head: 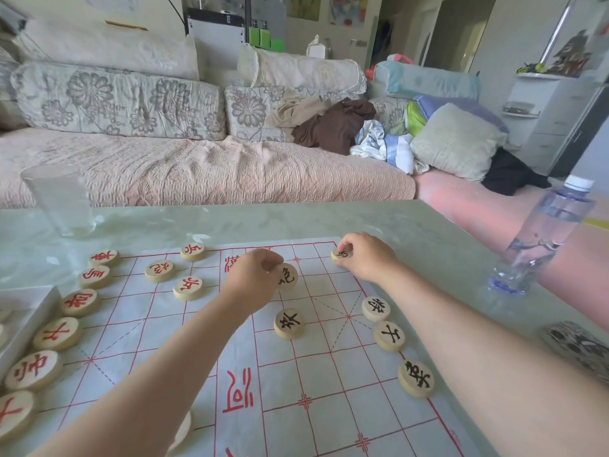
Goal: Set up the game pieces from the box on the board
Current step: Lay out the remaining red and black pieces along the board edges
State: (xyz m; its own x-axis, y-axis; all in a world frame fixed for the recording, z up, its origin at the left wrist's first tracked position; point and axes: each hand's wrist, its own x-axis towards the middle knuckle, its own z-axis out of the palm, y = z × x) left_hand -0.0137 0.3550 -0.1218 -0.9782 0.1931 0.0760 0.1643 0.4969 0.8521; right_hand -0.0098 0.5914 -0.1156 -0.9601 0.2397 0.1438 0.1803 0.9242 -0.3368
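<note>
The left hand [252, 278] reaches over the middle of the board [329, 374], fingers curled, and grips the near edge of a black piece [289, 278] that lies flat on the grid just right of its knuckles. The right hand [369, 258] is at the board's far right corner, thumb and fingertips pinching a corner piece [339, 254]; its mark is mostly covered, so it probably reads black, but I cannot tell the character. Between the two forearms a lone disc [289, 323] sits on a line. Just left of the right forearm three edge discs [389, 335] with black marks stand in a row along the board's edge. Left of the left hand three red discs [188, 287] lie loosely on the grid, and beyond them a red row [79, 302] runs down the far side of the board. Past that row, at the frame's edge, is the box [23, 311]. On the table [428, 232], a glass [59, 199] stands well beyond the left hand, and a bottle [540, 239] stands to the right of the right hand.
</note>
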